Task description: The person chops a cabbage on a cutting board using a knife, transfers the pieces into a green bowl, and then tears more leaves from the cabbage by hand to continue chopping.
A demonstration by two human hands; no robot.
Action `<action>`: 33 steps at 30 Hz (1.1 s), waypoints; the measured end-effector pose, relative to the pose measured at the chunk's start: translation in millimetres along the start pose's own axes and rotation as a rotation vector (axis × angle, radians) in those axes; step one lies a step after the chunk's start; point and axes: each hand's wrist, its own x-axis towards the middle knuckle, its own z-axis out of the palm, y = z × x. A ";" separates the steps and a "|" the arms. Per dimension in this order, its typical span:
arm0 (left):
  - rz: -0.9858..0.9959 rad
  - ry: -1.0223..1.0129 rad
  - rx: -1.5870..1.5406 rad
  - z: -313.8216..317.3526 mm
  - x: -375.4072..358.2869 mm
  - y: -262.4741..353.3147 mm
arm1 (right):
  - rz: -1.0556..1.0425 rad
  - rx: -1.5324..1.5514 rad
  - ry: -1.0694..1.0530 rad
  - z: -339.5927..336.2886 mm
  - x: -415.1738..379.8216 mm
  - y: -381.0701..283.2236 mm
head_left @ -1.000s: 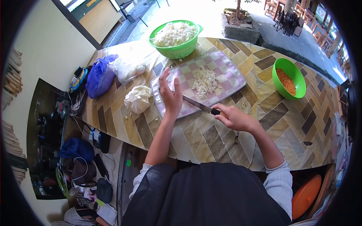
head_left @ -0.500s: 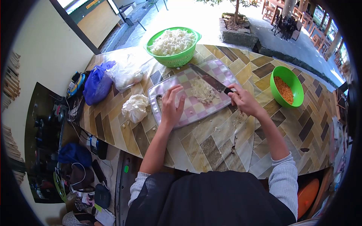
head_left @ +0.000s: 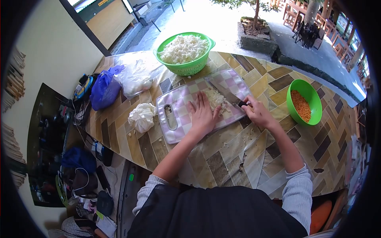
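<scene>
My right hand [head_left: 258,114] is wrapped round the black handle of a kitchen knife [head_left: 227,93], whose blade lies low over the board, along the right side of a small heap of chopped pale vegetable [head_left: 215,98]. My left hand [head_left: 204,114] rests with fingers stretched out at the left side of that heap, partly covering it. Under both is a pink-and-white checked cutting board [head_left: 180,102] with a handle slot at its left end. Just beyond the board stands a green colander [head_left: 186,69] piled with white shreds [head_left: 184,48].
A green bowl [head_left: 293,104] of orange crumbly food stands at the right. Left of the board sit a crumpled white plastic bag [head_left: 142,117], a clear bag [head_left: 135,81] and a blue bag [head_left: 104,92]. Scraps dot the patterned tablecloth [head_left: 222,162].
My left hand has moved right and down onto the board beside the chopped heap. The knife blade has turned and come lower, nearer the heap. The view has shifted slightly.
</scene>
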 end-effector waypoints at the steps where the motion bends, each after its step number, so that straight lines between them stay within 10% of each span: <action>1: -0.010 0.002 -0.010 1.5 0.9 0.9 | 0.025 0.003 -0.028 0.8 -1.5 -2.8; 33: 0.294 0.224 -0.195 -38.8 -8.6 -2.1 | 0.301 0.463 -0.168 18.8 -40.8 -69.8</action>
